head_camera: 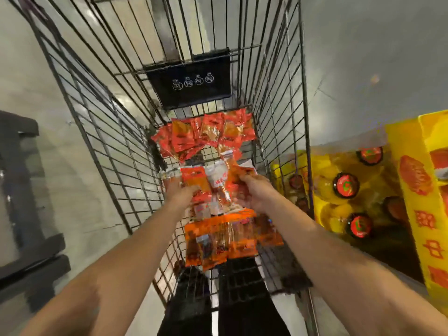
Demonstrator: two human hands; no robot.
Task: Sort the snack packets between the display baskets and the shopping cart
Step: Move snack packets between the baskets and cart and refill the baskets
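Note:
I look down into a wire shopping cart (101, 132). Orange-red snack packets lie on its floor in a far pile (206, 137) and a near pile (230, 236). Both my arms reach into the cart. My left hand (180, 195) grips an orange packet (195, 180) from the left. My right hand (254, 194) grips the right side of a bunch of orange and white packets (218, 187) held between the two hands. The image is blurred, so single packets are hard to tell apart.
A black flap with warning icons (191, 83) hangs at the cart's far end. Right of the cart stand yellow display boxes (412, 190) and yellow bottles with dark red-labelled caps (345, 185). A dark rack (21, 214) stands at the left on the grey floor.

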